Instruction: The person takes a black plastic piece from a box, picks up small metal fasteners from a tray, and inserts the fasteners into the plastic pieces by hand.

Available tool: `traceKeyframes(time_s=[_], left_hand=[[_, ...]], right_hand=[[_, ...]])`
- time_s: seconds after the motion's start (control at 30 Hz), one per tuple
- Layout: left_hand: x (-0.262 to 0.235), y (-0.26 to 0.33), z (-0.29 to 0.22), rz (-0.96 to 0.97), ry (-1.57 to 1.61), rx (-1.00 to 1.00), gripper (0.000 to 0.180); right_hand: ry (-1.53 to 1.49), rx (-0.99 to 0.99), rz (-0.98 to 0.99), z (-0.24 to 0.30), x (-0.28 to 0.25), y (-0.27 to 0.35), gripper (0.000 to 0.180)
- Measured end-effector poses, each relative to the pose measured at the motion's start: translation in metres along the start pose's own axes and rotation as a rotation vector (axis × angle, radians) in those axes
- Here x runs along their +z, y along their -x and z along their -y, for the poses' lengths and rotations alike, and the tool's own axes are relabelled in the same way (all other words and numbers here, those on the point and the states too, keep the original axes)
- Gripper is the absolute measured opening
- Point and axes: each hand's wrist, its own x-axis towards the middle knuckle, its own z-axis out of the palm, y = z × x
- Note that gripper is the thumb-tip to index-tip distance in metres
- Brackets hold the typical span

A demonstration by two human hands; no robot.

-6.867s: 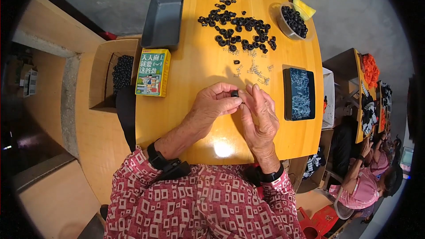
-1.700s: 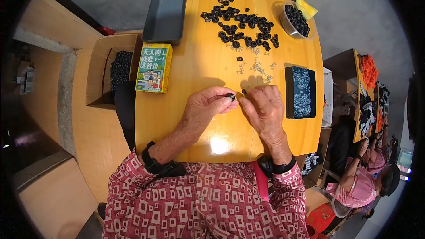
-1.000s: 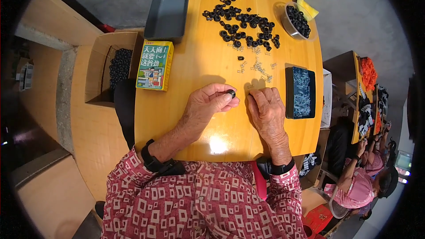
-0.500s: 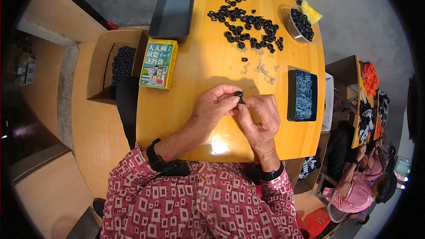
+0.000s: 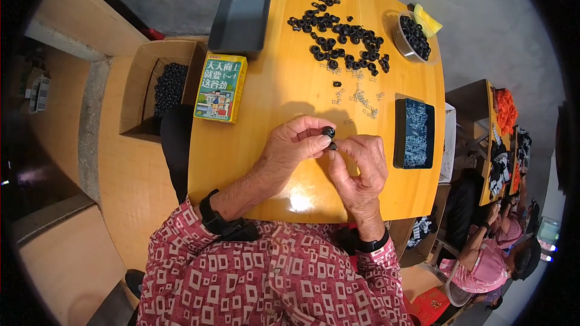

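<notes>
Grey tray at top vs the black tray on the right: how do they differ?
The grey tray looks empty; the black tray is filled with small pale metal bits. The grey tray sits at the far left of the table, beyond the green box; the black tray sits at the right edge, beside the right hand. The grey one looks larger and deeper. Both are rectangular and lie flat.

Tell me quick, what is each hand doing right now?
Left hand: closed, pinching a small black ring.
Right hand: fingertips closed at the same ring; its grip cannot be told.
</notes>
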Motion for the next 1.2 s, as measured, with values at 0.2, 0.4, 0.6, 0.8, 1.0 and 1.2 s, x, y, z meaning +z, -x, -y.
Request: traceKeyframes(time_s=[0.2,0.4,0.6,0.8,1.0,1.2], left_hand=[[0.0,0.001,-0.002,-0.009,-0.062,0.026,0.022],[0.001,0.001,-0.002,-0.04,-0.057,-0.016,0.022],[0.0,0.001,-0.001,-0.058,0.034,-0.101,0.024],[-0.002,0.002,-0.003,-0.033,0.061,-0.182,0.026],[0.001,0.004,-0.006,0.0,0.007,-0.175,0.027],[0.002,0.003,-0.002,-0.033,0.002,-0.18,0.027]], right_hand=[[0.026,-0.017,0.001,-0.003,0.0,0.001,0.022],[0.018,0.016,-0.013,-0.005,0.006,0.006,0.022],[0.085,-0.118,0.075,-0.007,-0.003,-0.003,0.026],[0.187,-0.268,0.169,-0.009,-0.014,-0.008,0.027],[0.182,-0.253,0.145,-0.012,-0.015,-0.009,0.026],[0.127,-0.276,0.132,-0.014,-0.012,-0.006,0.028]])
